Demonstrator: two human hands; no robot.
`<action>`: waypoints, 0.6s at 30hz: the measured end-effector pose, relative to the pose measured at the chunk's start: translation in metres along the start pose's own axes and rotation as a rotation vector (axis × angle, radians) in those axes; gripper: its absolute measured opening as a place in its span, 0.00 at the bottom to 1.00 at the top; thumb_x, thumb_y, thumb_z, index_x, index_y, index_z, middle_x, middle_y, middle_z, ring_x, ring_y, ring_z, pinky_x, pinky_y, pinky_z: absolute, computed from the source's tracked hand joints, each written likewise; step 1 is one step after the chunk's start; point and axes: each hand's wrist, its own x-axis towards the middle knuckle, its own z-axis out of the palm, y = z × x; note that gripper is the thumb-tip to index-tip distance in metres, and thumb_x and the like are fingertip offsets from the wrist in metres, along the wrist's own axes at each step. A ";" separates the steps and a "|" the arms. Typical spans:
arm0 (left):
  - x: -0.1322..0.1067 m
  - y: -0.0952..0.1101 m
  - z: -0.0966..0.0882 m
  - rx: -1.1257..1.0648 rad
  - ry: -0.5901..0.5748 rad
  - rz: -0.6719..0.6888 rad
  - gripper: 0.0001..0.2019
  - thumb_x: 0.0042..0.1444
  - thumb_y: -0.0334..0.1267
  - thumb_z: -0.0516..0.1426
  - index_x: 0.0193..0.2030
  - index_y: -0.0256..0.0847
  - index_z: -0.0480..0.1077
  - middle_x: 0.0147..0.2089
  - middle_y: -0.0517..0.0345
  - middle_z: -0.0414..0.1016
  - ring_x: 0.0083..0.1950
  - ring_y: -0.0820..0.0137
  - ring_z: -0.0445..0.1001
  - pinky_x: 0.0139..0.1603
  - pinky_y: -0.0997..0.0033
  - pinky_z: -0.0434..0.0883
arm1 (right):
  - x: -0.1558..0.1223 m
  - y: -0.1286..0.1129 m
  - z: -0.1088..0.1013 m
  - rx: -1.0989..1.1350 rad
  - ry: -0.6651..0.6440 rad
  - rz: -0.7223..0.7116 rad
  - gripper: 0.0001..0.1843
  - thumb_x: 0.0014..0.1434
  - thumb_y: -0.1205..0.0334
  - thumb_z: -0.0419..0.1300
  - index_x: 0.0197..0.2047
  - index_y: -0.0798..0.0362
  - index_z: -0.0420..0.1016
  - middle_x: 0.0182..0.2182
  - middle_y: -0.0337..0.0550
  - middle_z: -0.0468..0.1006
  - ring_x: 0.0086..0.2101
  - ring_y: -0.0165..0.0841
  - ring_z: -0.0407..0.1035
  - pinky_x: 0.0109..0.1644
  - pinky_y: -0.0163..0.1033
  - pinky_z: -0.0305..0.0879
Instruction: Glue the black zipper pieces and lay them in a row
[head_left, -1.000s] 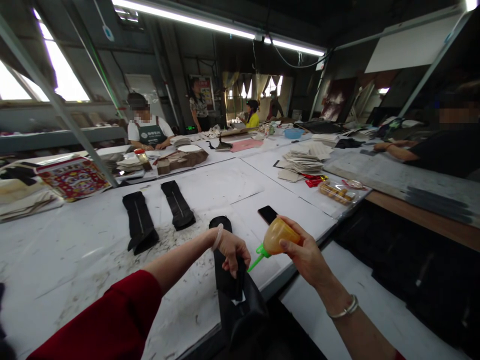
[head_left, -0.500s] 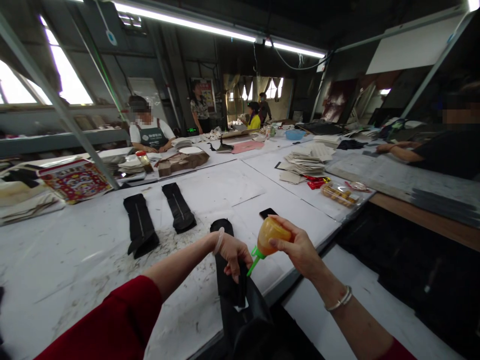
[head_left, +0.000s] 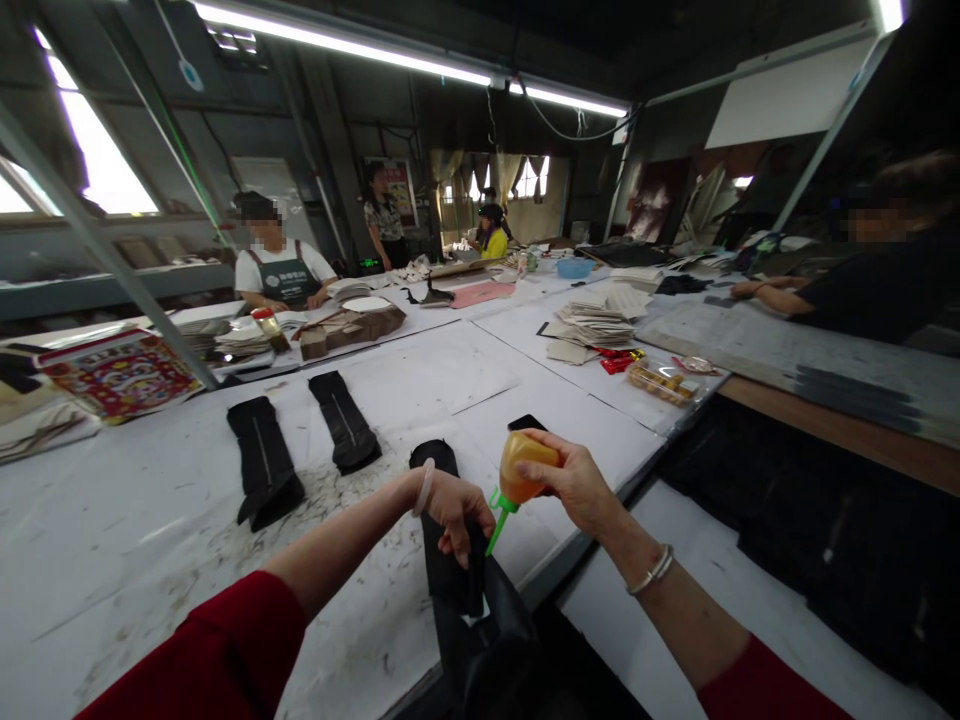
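Note:
In my right hand (head_left: 571, 478) is a squeeze bottle (head_left: 521, 465) of amber liquid, tipped so that its green nozzle points down at black material. My left hand (head_left: 459, 508) has its fingers closed on the edge of that piece, a black boot shaft (head_left: 442, 560) lying at the table's front edge. The nozzle tip is right beside my left fingertips; whether it touches the material I cannot tell. A small white patch shows on the shaft below my fingers. Two similar black boot shafts with zips, one left (head_left: 264, 460) and one nearer the middle (head_left: 343, 422), lie flat on the table.
Beyond my right hand lies a black phone (head_left: 525, 423). Farther off are a stack of pale sheets (head_left: 592, 322), a clear snack box (head_left: 661, 382) and a blue bowl (head_left: 574, 268). A red patterned bag (head_left: 120, 372) stands at left. Several people sit or stand around the table.
The whole view has shifted slightly, with things now a little farther left. Both hands keep nearly the same hold, and the nozzle stays by the left fingertips.

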 end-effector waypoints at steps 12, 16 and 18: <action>-0.002 0.002 0.001 -0.006 0.020 -0.012 0.20 0.34 0.42 0.73 0.36 0.39 0.76 0.22 0.62 0.75 0.19 0.72 0.70 0.18 0.76 0.70 | 0.004 0.002 -0.006 0.019 -0.045 0.019 0.33 0.37 0.57 0.76 0.49 0.53 0.77 0.35 0.42 0.77 0.31 0.34 0.71 0.26 0.35 0.70; -0.003 0.000 0.000 -0.037 0.032 0.003 0.22 0.34 0.42 0.73 0.38 0.38 0.76 0.23 0.62 0.76 0.19 0.73 0.71 0.18 0.77 0.70 | 0.002 0.002 -0.010 0.048 -0.050 0.035 0.33 0.37 0.57 0.76 0.48 0.53 0.77 0.36 0.42 0.77 0.31 0.35 0.72 0.26 0.37 0.71; -0.003 -0.001 -0.001 -0.053 0.038 0.023 0.22 0.34 0.42 0.73 0.37 0.38 0.77 0.23 0.61 0.76 0.19 0.72 0.71 0.18 0.76 0.70 | 0.001 0.001 -0.013 0.073 -0.039 0.042 0.33 0.36 0.57 0.76 0.48 0.54 0.77 0.36 0.42 0.78 0.31 0.35 0.72 0.25 0.37 0.71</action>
